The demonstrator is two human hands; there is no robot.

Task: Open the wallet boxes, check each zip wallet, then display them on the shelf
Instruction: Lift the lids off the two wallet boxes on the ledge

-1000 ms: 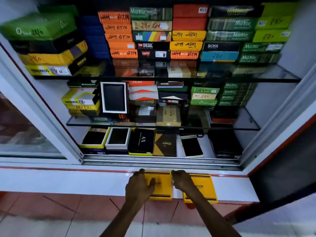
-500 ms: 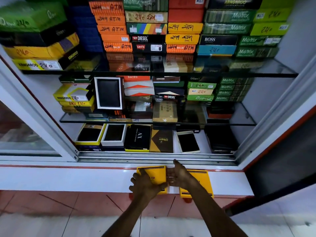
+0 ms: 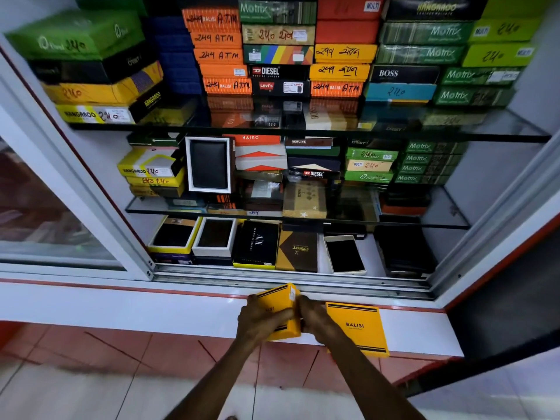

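A white cabinet (image 3: 91,189) with its sliding glass door pushed left fills most of the view. Two glass shelves (image 3: 303,221) and the cabinet floor carry stacked wallet boxes: green Matrix boxes (image 3: 424,53) on the right, orange Balisi ATM boxes (image 3: 218,37) at top centre, Kangaroo boxes (image 3: 91,115) on the left. On the middle shelf an open white box (image 3: 209,165) stands upright showing a black wallet. On the floor lie more opened boxes in a row, among them an AX box (image 3: 257,244) and a white tray (image 3: 345,254) with a dark wallet.

Below, a white ledge (image 3: 121,307) runs across the cabinet front. A closed yellow Balisi box (image 3: 357,327) lies flat on it, its near edge overhanging. Just left of it, a second yellow box (image 3: 280,307) is lifted and tilted above the ledge, held between both hands: the left hand (image 3: 257,322) grips its left side with fingers curled over the top face, the right hand (image 3: 313,316) presses against its right edge. Its lid looks closed
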